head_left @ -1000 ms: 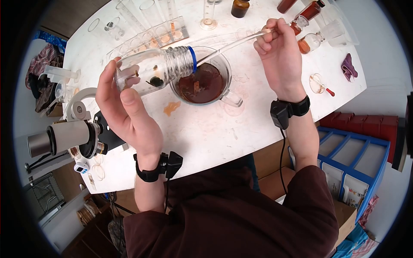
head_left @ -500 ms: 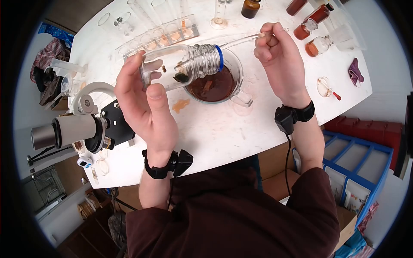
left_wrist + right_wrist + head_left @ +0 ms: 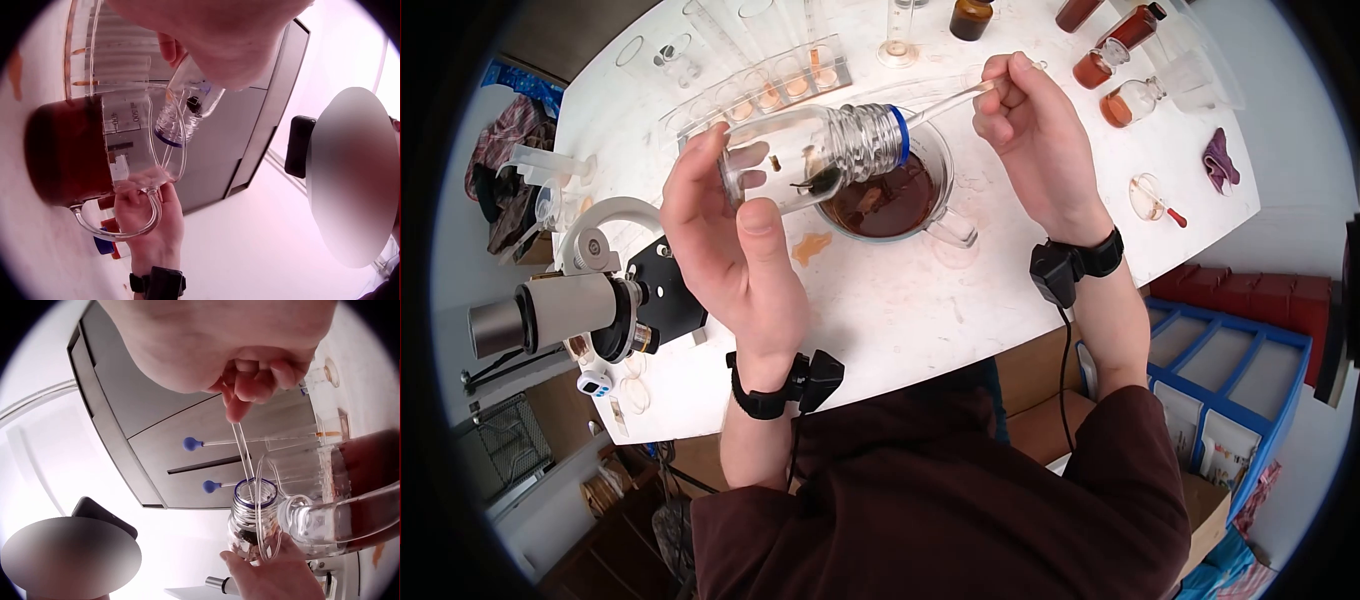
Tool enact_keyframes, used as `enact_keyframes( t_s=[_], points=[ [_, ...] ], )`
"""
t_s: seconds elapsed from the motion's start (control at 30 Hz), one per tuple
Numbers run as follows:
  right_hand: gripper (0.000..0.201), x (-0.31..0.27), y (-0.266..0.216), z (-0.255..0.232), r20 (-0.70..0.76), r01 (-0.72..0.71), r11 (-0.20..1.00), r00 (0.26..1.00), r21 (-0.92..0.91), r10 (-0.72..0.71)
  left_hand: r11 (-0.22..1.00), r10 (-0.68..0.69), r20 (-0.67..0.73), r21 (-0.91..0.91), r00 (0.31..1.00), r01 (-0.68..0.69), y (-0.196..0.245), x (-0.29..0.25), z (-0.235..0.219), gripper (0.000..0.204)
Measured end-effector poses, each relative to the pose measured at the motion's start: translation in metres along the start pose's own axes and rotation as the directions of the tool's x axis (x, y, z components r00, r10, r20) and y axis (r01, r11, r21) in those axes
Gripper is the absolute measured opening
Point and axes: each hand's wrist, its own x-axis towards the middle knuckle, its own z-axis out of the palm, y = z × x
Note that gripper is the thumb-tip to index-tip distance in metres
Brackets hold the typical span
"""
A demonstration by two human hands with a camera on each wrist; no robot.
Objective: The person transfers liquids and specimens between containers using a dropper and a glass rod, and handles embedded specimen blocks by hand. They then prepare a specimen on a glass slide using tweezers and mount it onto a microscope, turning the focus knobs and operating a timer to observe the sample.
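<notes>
The left hand grips a clear glass bottle with a blue rim, tilted on its side above a glass jug of dark red-brown liquid. Small dark pieces lie inside the bottle. Between thumb and fingers, the right hand pinches a thin glass rod, whose lower part goes into the bottle's mouth. In the right wrist view the rod enters the bottle's blue-rimmed neck. The left wrist view shows the jug standing beneath the bottle.
Behind the jug stands a rack of tubes. A microscope is at the left, with small bottles at the back right. A dish with a red-tipped dropper and a purple cloth lie at the right.
Compared with a second ago, the bottle and left hand stand further right in the head view, and the bottle lies more level. The right hand still holds the rod.
</notes>
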Motion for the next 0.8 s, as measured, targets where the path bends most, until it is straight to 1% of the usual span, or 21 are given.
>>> enact_keyframes(
  t_s=[0.07,0.13,0.27,0.33,0.4,0.47,0.53,0.57,0.6,0.67,0.73,0.8],
  points=[
    [0.033,0.000,0.000,0.000,-0.009,-0.008,1.000,1.000,0.005,0.008,1.000,0.006,0.000,0.019,1.000,-0.006,0.000,0.000,0.000,0.057],
    [0.033,0.001,0.000,-0.001,-0.012,-0.045,0.998,0.999,0.047,0.046,0.999,0.013,0.000,0.041,1.000,-0.013,0.000,0.001,0.000,0.057],
    [0.033,0.002,-0.001,-0.001,-0.033,-0.050,0.998,0.998,0.041,0.052,0.998,0.015,-0.010,0.059,1.000,-0.015,0.000,0.001,-0.001,0.057],
    [0.027,0.002,-0.003,0.005,-0.094,-0.039,0.999,0.995,0.012,0.040,0.998,0.018,-0.015,0.067,1.000,-0.017,0.000,0.001,-0.001,0.057],
    [0.027,0.002,-0.003,0.004,-0.093,-0.033,0.999,0.995,0.028,0.036,0.988,0.045,-0.002,0.148,0.999,-0.045,0.000,0.002,-0.002,0.047],
    [0.027,0.004,-0.001,-0.002,-0.093,-0.027,0.999,0.995,0.045,0.031,0.988,0.041,0.001,0.151,0.999,-0.041,0.002,0.002,-0.002,0.047],
    [0.031,0.005,0.001,-0.011,-0.022,-0.030,0.990,0.999,0.139,0.033,0.987,0.037,0.005,0.154,0.999,-0.037,0.002,0.002,-0.001,0.047],
    [0.031,0.006,0.002,-0.012,-0.023,-0.030,0.990,0.999,0.139,0.033,0.993,0.029,-0.007,0.114,1.000,-0.028,0.001,0.002,-0.001,0.052],
    [0.031,0.006,0.002,-0.013,-0.017,-0.031,0.991,0.999,0.132,0.033,0.997,0.020,-0.018,0.073,1.000,-0.019,0.001,0.002,-0.001,0.058],
    [0.031,0.005,0.002,-0.011,-0.012,-0.032,0.992,0.999,0.125,0.034,0.998,0.012,-0.015,0.061,1.000,-0.011,0.002,0.002,0.000,0.059],
    [0.032,0.003,0.000,-0.004,-0.027,-0.049,0.998,0.998,0.041,0.050,0.999,0.005,-0.012,0.049,1.000,-0.004,0.002,0.001,0.002,0.060],
    [0.032,0.002,-0.001,-0.002,-0.025,-0.047,0.998,0.999,0.029,0.048,0.999,-0.005,-0.010,0.048,1.000,0.006,0.003,0.000,0.003,0.061]
  ],
)
